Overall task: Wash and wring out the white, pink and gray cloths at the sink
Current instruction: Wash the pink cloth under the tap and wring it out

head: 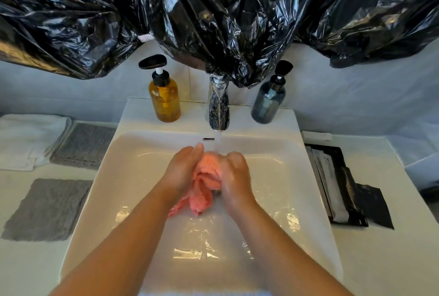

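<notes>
Crinkled, glossy black plastic (213, 10) is hanging beyond the left hand (183, 169) and right hand (235, 172), draping down to the top of the chrome faucet (219, 110). A white tabletop (380, 260) is spreading out to both sides of the hands, and the glossy white sink (107, 177) is lying under them, water pooling in it. Left of the left hand, a folded white cloth (26, 138), a gray cloth (47, 210) and a second gray cloth (83, 146) are lying flat. Right of the right hand, a black tray (342, 184) is holding packets. An amber bottle (164, 99) and a blue bottle (268, 103) are flanking the faucet. Both hands are squeezing the bunched pink cloth (206, 177) between them under the running water (218, 143).
</notes>
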Demonstrator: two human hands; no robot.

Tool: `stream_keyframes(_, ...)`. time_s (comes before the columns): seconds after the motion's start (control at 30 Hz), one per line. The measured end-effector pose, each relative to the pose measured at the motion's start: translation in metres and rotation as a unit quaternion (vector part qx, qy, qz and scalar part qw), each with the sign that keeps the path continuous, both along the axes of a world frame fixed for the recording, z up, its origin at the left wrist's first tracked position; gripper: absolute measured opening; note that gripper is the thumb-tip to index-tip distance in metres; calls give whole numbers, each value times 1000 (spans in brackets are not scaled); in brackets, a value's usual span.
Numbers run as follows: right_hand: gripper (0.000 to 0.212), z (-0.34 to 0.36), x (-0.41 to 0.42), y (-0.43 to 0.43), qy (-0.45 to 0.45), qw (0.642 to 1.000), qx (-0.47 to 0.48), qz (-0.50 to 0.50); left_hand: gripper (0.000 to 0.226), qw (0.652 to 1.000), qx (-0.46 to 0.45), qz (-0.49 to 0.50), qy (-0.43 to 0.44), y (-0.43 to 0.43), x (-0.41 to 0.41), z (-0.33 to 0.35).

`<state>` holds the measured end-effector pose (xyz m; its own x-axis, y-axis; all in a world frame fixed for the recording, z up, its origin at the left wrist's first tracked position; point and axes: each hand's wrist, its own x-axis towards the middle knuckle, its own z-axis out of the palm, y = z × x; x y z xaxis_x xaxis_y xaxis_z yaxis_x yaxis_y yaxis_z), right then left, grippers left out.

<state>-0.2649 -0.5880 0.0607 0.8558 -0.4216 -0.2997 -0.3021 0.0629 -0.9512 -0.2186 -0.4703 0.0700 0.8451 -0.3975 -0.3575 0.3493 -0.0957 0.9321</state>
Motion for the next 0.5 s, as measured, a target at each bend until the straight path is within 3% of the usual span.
stream_keyframes(0.07, 25, -5, -5, 7, -5, 999, -43, -31, 47, 987, 99, 99, -81, -11, -2, -8)
stream_keyframes(0.13, 20, -7, -5, 14, -12, 996, -77, -38, 39, 977, 124, 137, -104, -18, 1, -10)
stream_keyframes(0.27, 22, -10, 18, 15, -8, 991, -134, -14, 11, 959, 233, -5, -161, -12, 9, -15)
stream_keyframes(0.37, 17, -2, 30, 8, 18, 990, -142, 12, 24, 942, 276, -85, -170, -9, 8, -7)
stream_keyframes(0.43, 26, 1, 34, -1, 29, 996, -83, 26, 14, 923, 287, -159, -203, -8, 3, 1)
stream_keyframes(0.5, 17, 2, 42, -8, 40, 998, 46, -11, 18, 901, 304, -204, -233, -2, -4, 4)
